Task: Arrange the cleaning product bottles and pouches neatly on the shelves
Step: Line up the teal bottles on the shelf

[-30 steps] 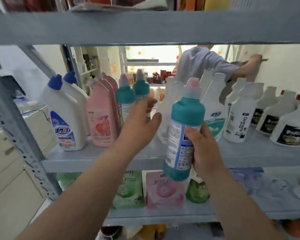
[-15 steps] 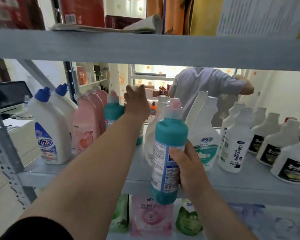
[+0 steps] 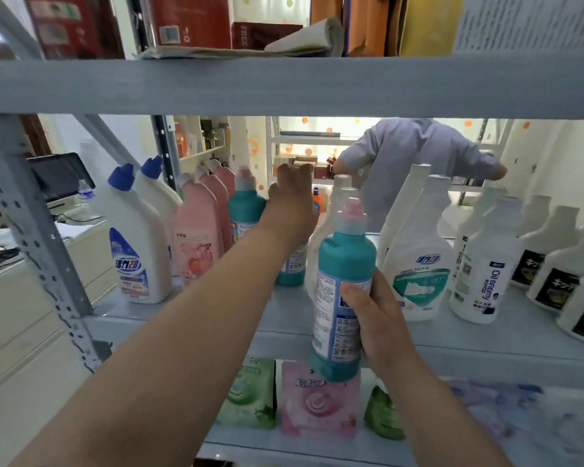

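My right hand (image 3: 380,320) grips a teal bottle with a pink cap (image 3: 343,264) upright, in front of the middle shelf's edge (image 3: 469,355). My left hand (image 3: 292,205) reaches deep into that shelf and curls over the top of a second teal bottle (image 3: 292,269), whose cap is hidden under it. A third teal bottle (image 3: 246,210) stands just left of it. Pink bottles (image 3: 196,237) and white blue-capped bottles (image 3: 137,241) line the left side. White bottles (image 3: 418,264) and black-labelled ones (image 3: 553,267) fill the right.
On the lower shelf stand green pouches (image 3: 250,399), a pink pouch (image 3: 317,406) and pale purple pouches (image 3: 486,406). The upper shelf beam (image 3: 284,85) carries boxes. A grey upright (image 3: 31,224) frames the left. A person in a grey shirt (image 3: 415,153) works behind the shelf.
My left hand has pushed its teal bottle further back on the shelf, beside the other one. The bottle in my right hand has stayed upright and sunk slightly towards the shelf edge.
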A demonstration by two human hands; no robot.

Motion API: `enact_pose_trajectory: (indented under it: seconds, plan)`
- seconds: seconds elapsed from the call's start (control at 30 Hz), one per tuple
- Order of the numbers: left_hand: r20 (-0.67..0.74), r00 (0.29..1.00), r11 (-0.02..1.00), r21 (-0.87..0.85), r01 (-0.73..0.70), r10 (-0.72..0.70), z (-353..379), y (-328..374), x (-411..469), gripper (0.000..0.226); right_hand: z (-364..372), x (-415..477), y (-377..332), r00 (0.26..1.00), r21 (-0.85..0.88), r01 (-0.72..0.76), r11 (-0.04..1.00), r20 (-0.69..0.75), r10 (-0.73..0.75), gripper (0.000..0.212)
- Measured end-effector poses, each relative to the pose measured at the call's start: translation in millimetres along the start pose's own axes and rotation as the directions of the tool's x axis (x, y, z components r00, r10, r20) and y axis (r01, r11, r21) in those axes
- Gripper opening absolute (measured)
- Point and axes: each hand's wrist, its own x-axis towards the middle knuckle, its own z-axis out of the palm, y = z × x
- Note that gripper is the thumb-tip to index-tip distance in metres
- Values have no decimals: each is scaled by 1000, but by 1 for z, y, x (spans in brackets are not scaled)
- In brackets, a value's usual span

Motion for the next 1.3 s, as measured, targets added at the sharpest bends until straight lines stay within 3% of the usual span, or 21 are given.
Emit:
enact_pose_trajectory:
  seconds: [0.13, 0.4, 0.6, 0.93, 1.03, 1.17, 1.3]
  plan:
    - [11, 1000, 993, -121, -1, 2, -22, 8, -23, 65, 12, 0, 4, 1000, 1, -10, 1000, -26, 10, 46]
    - [-103, 994, 972, -228, -65, 43, -63, -21, -77, 65, 35, 2, 10, 996, 1, -4, 1000, -91, 4, 58]
    - [-120, 992, 966, -257, -2, -30, -101, -74, -101, 60, 70, 16, 4, 993, -107, 8, 994, -116, -20, 34]
    - [-129, 980, 926, -365, 94, -151, -125, -136, -113, 70, 134, 55, 9, 993, -312, 29, 950, -101, -64, 53]
    - [-137, 971, 872, -478, 107, -194, -117, -140, -116, 80, 143, 65, 16, 985, -373, 63, 926, -126, -117, 60]
    - [-136, 951, 722, -682, 112, -276, -90, -152, -135, 90, 150, 76, 29, 970, -417, 74, 906, -181, -163, 72]
    - [-78, 945, 660, -734, 161, -318, -61, -170, -153, 83, 146, 83, 20, 969, -484, 104, 869, -148, -199, 81]
